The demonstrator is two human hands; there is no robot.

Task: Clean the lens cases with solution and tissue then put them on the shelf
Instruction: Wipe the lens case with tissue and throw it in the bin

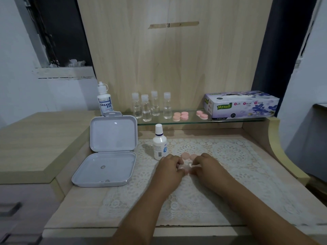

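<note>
My left hand (169, 166) and my right hand (206, 164) meet over the lace mat (230, 174), fingers curled round a small pale lens case with white tissue (185, 166); most of it is hidden. Two pink caps (189, 156) lie on the mat just beyond my fingers. A white solution bottle (159, 142) stands upright left of my left hand. On the glass shelf (194, 121) rest pink lens cases: a pair of them (180, 116) and one more (201, 114). The purple tissue box (241, 105) sits at the shelf's right end.
An open grey hinged box (109, 151) lies at the left of the desk with small bits inside. Several clear small bottles (152, 106) and a Dream Eye bottle (105, 99) stand at the shelf's left. A raised wooden cabinet top (35, 138) borders the left.
</note>
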